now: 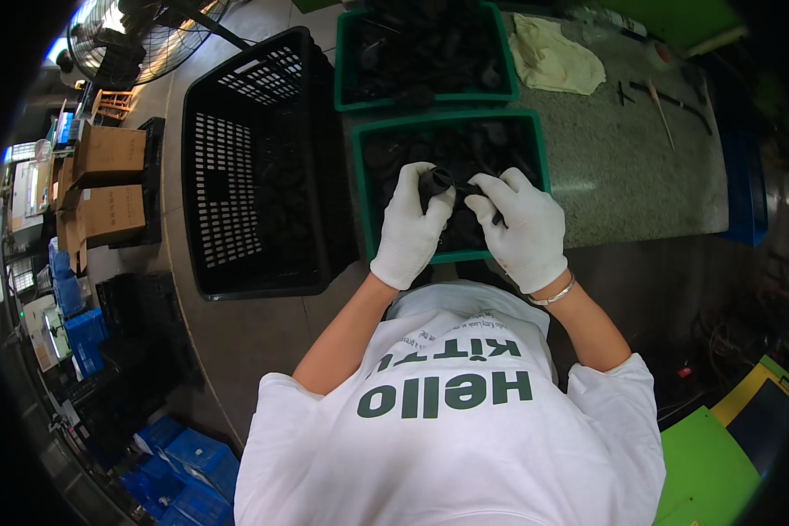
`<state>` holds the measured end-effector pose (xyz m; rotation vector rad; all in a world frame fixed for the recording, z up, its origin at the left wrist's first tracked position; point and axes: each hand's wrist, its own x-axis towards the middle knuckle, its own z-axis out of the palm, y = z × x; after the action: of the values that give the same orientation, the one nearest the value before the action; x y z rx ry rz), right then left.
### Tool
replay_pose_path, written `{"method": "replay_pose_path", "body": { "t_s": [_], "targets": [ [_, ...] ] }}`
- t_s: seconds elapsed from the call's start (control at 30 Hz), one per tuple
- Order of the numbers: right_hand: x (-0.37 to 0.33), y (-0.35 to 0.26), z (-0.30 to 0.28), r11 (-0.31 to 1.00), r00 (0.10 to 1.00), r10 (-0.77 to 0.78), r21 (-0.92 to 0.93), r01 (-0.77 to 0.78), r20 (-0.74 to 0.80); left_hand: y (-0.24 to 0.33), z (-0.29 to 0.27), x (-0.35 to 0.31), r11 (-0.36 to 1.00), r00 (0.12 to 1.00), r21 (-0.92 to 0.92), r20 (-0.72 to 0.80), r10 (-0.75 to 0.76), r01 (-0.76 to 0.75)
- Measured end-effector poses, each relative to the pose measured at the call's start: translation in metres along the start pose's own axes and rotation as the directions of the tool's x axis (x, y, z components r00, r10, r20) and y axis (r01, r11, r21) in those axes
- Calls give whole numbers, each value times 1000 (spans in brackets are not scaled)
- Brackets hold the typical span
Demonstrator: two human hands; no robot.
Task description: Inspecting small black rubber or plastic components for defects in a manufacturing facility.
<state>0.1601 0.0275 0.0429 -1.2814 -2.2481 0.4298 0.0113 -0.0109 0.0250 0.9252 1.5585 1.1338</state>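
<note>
My left hand (410,230), in a white glove, is closed around a black hollow tube-like part (437,181), its round open end showing. My right hand (526,232), also gloved, is closed on a slim dark piece (498,216) whose tip reaches toward the black part. Whether the slim piece is a tool or another part, I cannot tell. Both hands are over the near green bin (447,118), which holds many dark parts. Behind it stands a second green bin (339,70) with similar dark parts.
To the left stands a large black slotted basket (223,184) with dark items low inside. On the grey worktop (622,202) lie a cream cloth (557,57), a thin stick (662,114) and dark tools. A fan (136,39), cardboard boxes (110,210) and blue crates (197,465) are farther left.
</note>
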Motion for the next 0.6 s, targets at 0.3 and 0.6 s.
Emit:
{"method": "replay_pose_path", "body": {
  "t_s": [0.3, 0.6],
  "targets": [
    [-1, -14, -3, 995, 996, -65, -83, 59, -62, -3, -3, -10, 983, 991, 163, -88, 103, -87],
    [2, 46, 31, 893, 993, 122, -437, -108, 3, 15, 0, -35, 920, 931, 196, -69, 357, -339]
  ]
}}
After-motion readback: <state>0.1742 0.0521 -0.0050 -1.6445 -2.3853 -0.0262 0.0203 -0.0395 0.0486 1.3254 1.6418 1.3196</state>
